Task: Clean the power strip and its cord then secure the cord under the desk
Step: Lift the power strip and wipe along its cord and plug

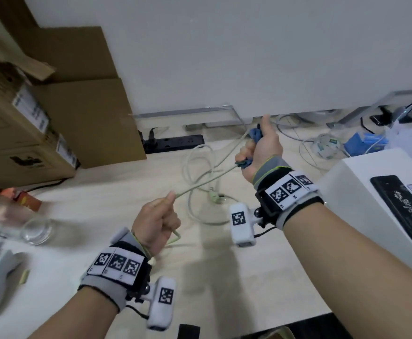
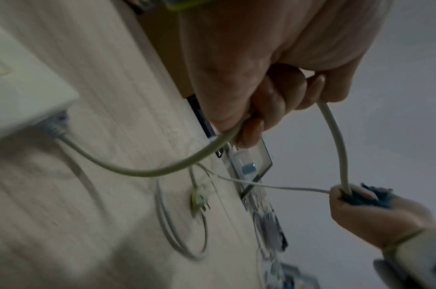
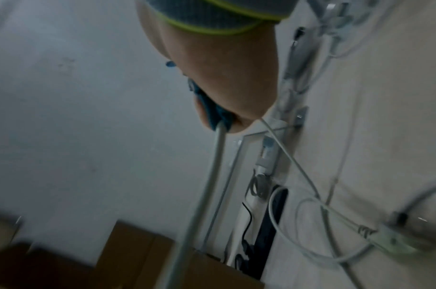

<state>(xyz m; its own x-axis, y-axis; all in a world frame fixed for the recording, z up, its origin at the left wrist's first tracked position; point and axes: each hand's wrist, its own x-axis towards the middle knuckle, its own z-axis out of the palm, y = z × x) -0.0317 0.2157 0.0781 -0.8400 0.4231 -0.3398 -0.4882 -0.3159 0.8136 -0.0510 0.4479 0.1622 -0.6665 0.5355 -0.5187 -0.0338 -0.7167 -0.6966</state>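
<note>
A pale cord [image 1: 205,181] runs taut above the desk between my two hands. My left hand [image 1: 158,221] grips it in a fist near the desk's middle; in the left wrist view the cord [image 2: 335,136] loops out of that fist. Farther back, my right hand [image 1: 261,148] grips a blue cloth [image 1: 256,135] wrapped round the cord. The right wrist view shows the cord [image 3: 204,185] leaving the cloth [image 3: 212,111]. The cord's plug [image 1: 214,195] lies loose on the desk. A white power strip body [image 2: 26,88] appears only in the left wrist view.
Cardboard boxes [image 1: 29,133] stand at the left. A black power strip [image 1: 173,143] lies by the wall. A glass [image 1: 36,231] sits near left. A white box [image 1: 361,199] carrying a black phone [image 1: 405,206] is at the right. Loose cables [image 1: 310,148] and a blue pack [image 1: 361,140] lie behind it.
</note>
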